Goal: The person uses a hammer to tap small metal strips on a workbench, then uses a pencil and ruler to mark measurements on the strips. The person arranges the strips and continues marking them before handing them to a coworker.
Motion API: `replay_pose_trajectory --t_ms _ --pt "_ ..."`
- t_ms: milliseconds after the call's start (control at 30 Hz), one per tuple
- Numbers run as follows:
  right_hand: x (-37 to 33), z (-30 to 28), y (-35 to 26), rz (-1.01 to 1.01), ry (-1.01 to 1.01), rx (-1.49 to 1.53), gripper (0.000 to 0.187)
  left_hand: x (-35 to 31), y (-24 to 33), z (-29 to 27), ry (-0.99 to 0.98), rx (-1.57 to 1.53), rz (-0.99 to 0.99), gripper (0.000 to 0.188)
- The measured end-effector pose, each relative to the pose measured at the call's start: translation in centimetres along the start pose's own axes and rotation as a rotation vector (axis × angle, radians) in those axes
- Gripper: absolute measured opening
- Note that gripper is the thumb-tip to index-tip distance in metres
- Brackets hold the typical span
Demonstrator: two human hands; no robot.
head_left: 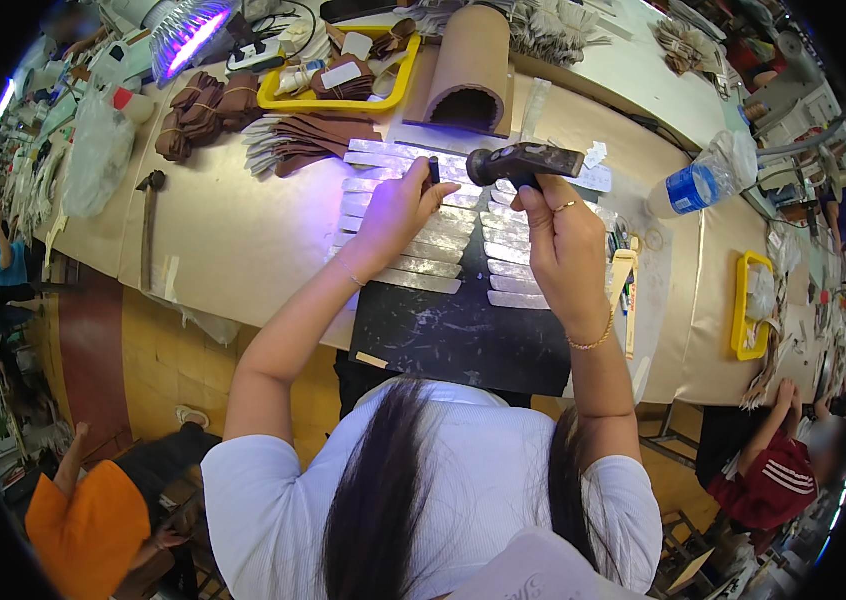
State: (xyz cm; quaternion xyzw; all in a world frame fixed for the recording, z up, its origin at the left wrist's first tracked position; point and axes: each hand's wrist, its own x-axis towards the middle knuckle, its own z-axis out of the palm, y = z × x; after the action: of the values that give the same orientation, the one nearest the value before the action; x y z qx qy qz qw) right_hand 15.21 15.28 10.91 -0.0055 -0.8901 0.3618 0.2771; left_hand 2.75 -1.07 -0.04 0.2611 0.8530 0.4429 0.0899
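My right hand [565, 235] grips a hammer [523, 162] close up under its dark metal head, which is raised above the work. My left hand [405, 215] is closed around a short black rod-shaped tool [434, 169] that stands up from its fingers; the lower end is hidden. Beneath both hands, shiny silvery strips [421, 281] lie in two columns, the right column [511, 268] partly covered by my right hand. A black mat [463, 335] with scuff marks lies under the strips and reaches the table's near edge.
Behind the strips are fanned brown pieces [308, 140], a yellow tray [408, 72] and a brown half-tube [473, 60]. A lit lamp [188, 40] hangs at far left. Another hammer [150, 225] lies left; a plastic bottle [688, 190] lies right. Other people [93, 515] sit nearby.
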Motion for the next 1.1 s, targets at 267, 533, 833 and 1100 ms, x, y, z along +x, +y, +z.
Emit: replay_pose_trajectory --t_ms 267,533,833,1100 --pt "-0.5 -0.3 -0.4 0.035 -0.015 0.026 0.023 -2.0 0.8 -1.4 -0.01 -0.138 -0.056 0.03" --pt "-0.5 -0.2 -0.6 0.021 -0.045 0.051 0.024 -2.5 -0.3 -0.8 -0.028 -0.101 -0.053 0.025" --pt "-0.7 -0.3 -0.3 0.01 -0.035 0.032 0.024 -2.4 -0.6 -0.6 -0.024 -0.079 -0.004 0.026" --pt "-0.6 -0.6 -0.6 -0.031 -0.018 0.021 0.024 -2.8 -0.5 -0.3 0.018 -0.005 0.106 0.032"
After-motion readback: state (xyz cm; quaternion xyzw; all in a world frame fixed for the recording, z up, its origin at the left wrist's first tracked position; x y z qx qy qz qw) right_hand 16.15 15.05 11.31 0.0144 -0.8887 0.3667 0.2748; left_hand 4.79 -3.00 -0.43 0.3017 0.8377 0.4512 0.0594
